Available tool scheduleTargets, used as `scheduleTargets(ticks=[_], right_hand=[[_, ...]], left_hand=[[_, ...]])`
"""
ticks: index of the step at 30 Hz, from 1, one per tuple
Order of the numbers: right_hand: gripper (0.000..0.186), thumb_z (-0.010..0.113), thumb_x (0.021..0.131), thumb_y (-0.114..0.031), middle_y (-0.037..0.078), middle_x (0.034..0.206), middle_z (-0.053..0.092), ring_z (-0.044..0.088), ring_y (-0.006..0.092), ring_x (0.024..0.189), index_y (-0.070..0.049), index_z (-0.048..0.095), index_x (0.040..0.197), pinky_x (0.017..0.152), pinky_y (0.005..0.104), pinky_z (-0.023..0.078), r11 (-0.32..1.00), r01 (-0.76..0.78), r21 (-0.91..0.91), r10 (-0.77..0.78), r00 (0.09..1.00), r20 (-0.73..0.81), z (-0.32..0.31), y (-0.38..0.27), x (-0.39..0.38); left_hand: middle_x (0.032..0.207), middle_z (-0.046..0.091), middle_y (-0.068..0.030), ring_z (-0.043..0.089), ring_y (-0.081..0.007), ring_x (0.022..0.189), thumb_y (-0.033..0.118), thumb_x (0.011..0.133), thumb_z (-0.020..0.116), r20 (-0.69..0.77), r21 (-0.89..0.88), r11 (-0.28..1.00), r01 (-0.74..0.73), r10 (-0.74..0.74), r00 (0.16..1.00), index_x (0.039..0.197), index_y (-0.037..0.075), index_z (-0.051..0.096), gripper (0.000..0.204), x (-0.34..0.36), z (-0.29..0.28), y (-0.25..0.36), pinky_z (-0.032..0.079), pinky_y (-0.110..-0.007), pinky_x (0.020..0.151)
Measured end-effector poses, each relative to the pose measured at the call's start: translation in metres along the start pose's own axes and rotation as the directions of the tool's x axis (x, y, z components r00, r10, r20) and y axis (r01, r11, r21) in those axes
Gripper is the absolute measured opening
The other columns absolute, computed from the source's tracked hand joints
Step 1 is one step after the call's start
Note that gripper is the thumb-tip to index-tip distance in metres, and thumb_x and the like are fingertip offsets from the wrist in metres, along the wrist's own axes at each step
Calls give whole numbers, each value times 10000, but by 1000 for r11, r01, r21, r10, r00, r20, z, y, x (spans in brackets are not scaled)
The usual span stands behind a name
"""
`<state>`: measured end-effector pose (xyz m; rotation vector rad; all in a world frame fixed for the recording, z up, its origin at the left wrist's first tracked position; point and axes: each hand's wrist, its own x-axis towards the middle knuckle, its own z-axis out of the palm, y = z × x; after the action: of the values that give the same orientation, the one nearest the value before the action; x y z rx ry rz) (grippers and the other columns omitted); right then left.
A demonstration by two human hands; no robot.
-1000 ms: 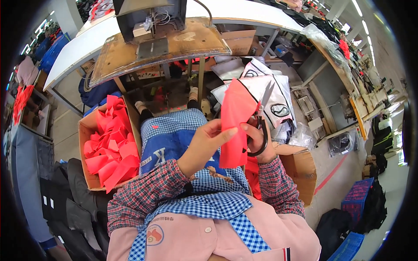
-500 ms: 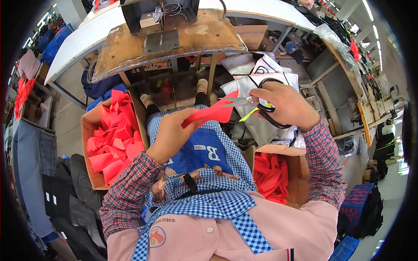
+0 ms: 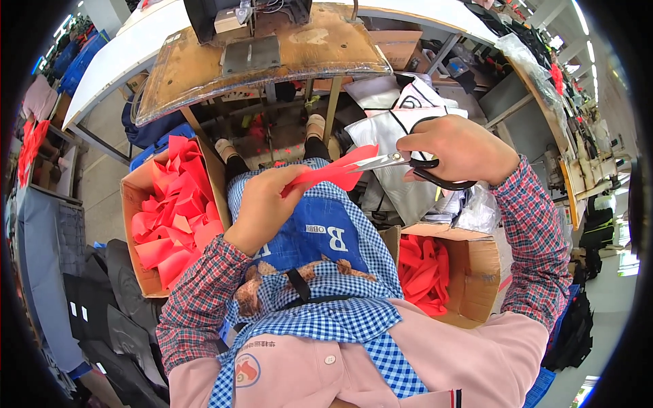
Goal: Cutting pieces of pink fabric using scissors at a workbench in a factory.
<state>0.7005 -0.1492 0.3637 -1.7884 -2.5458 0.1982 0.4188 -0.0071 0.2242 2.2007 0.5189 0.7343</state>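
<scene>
My left hand (image 3: 264, 207) pinches one end of a red fabric piece (image 3: 343, 175), held up above my lap. Wrapped round the handles of a pair of scissors (image 3: 393, 160) with black grips, my right hand (image 3: 459, 149) holds them level at the piece's far right end. The blades lie against the red fabric, close together; I cannot tell how far they reach across it. Below my left forearm, to its left, a cardboard box (image 3: 129, 228) holds many red fabric pieces (image 3: 180, 224).
A second cardboard box (image 3: 479, 279) at my right holds red strips (image 3: 423, 272). White sheets and plastic lie behind it. A worn wooden machine table (image 3: 320, 51) stands ahead. Dark fabric panels (image 3: 122, 292) are stacked at the left. A blue checked apron (image 3: 340, 316) covers my lap.
The scissors' blades have come closer together. My right hand has shifted a little to the right, and the yellow-green strip under the scissors has mostly gone from sight.
</scene>
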Motion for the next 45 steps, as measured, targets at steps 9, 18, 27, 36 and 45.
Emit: scheduleTargets(ticks=[9,18,27,36,45], right_hand=[[339,792,821,-294,121,808,637,632,322,678,-56,667,1027,614,425,482,996,-28,85,26,999,24,13,5,-2],[351,788,846,-339,126,716,608,604,304,600,-48,648,981,557,403,460,982,-100,163,94,995,43,27,12,3],[376,786,844,-369,123,702,597,598,298,593,-50,639,978,558,399,456,978,-71,196,73,997,-1,35,24,14],[381,789,840,-356,120,722,605,602,304,621,-34,646,985,586,393,461,960,-127,249,118,992,51,33,23,17],[451,800,836,-323,129,854,646,609,287,699,0,636,1106,653,380,490,988,-19,156,61,961,-270,40,34,19]], left_hand=[[869,691,-171,678,-310,754,112,865,731,35,-64,995,71,-69,997,1098,50,709,242,0,3,-2,532,-359,676],[884,703,-183,697,-312,758,116,868,734,25,-80,992,96,-94,995,1102,44,708,246,8,3,-9,541,-348,679],[888,711,-187,712,-292,756,119,875,732,32,-119,983,137,-135,990,1107,42,708,246,16,0,-10,547,-333,678],[879,712,-192,717,-286,751,130,877,726,40,-95,987,130,-126,991,1115,41,708,255,15,4,-15,545,-328,681],[845,697,-201,715,-273,731,119,874,723,-23,-132,981,141,-145,989,1113,41,710,252,28,1,-19,537,-326,674]])
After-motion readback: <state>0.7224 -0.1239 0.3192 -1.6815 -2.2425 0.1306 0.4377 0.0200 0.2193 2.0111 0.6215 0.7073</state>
